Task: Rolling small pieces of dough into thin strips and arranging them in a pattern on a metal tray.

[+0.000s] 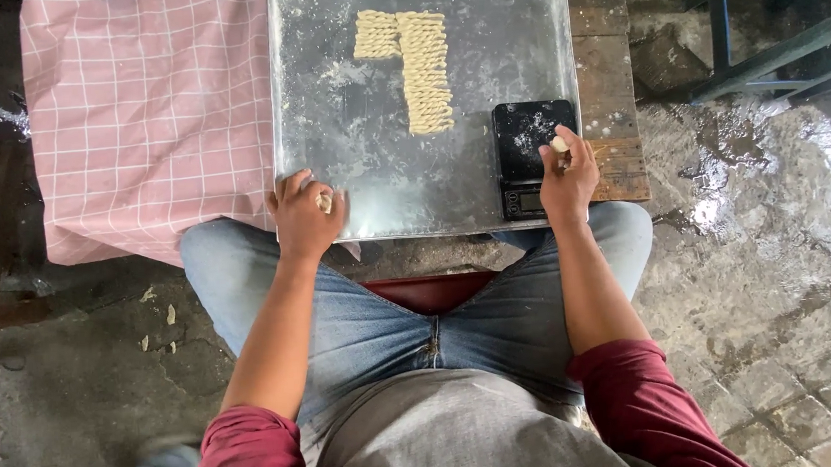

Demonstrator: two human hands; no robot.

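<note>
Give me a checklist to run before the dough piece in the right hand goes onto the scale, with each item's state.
1. Dough piece held in right hand grip: ok.
2. Black scale platform free of other pieces: ok, only flour dust.
3. Scale display readable: cannot tell, too small.
4. Left hand clear of the scale, pinching another dough bit: ok.
5. Twisted dough rows lie apart from the scale on the metal tray: ok.

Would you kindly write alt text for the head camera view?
Seen from above, a seated person's right hand holds a small dough piece over a black scale, while the left hand pinches another at a floured metal tray holding rows of twisted dough.
</note>
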